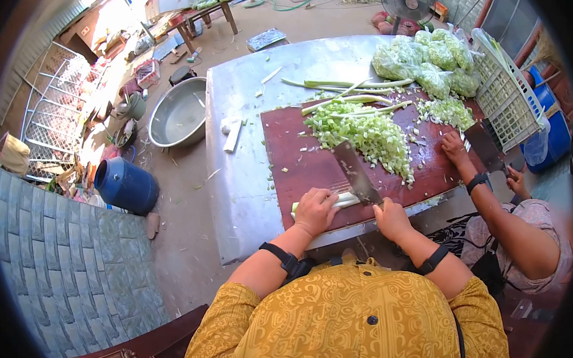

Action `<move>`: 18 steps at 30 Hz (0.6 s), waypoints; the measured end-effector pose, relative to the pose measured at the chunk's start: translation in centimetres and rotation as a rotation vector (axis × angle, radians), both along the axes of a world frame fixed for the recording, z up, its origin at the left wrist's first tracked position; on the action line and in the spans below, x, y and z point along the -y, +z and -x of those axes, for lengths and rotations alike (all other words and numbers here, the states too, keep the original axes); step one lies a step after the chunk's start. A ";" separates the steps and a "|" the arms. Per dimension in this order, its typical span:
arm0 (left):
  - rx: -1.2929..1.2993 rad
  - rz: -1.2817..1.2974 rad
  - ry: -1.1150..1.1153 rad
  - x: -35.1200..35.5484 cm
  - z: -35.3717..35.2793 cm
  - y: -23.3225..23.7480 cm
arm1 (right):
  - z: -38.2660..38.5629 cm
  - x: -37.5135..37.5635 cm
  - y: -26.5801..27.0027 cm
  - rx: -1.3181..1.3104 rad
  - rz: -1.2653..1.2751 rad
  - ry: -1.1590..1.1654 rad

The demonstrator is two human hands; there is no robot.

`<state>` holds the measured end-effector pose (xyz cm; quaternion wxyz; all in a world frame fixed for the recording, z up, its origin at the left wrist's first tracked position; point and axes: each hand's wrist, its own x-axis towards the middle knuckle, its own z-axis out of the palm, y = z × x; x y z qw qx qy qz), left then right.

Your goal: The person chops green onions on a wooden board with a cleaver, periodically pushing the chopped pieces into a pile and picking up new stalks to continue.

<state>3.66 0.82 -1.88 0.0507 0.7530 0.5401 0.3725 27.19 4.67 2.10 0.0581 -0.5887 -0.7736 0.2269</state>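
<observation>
My left hand (316,211) is closed over pale stalks of green onion (345,201) lying along the near edge of a red-brown cutting board (292,154). In my right hand (391,216) is the handle of a cleaver (356,173); its broad blade stands beside the right end of the stalks. Beyond the blade spreads a heap of chopped green onion (364,134). Several long uncut stalks (353,84) lie behind that heap. The stalks under my left palm are partly hidden.
At right a co-worker's hand (453,147) rests near a second cleaver (485,143) and a smaller chopped pile (446,112). Filled plastic bags (431,60) and a white crate (506,92) stand at the back right. Left of the metal table (239,200) sits a large basin (180,113).
</observation>
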 end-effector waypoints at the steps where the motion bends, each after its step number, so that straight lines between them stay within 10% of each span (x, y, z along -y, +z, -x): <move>1: 0.000 0.008 0.005 0.2 0.0 0.0 | -0.1 0.0 -0.3 -0.031 0.009 -0.038; 18: 0.002 0.034 0.032 -0.2 0.1 0.4 | -1.0 0.8 4.3 -0.065 0.033 0.040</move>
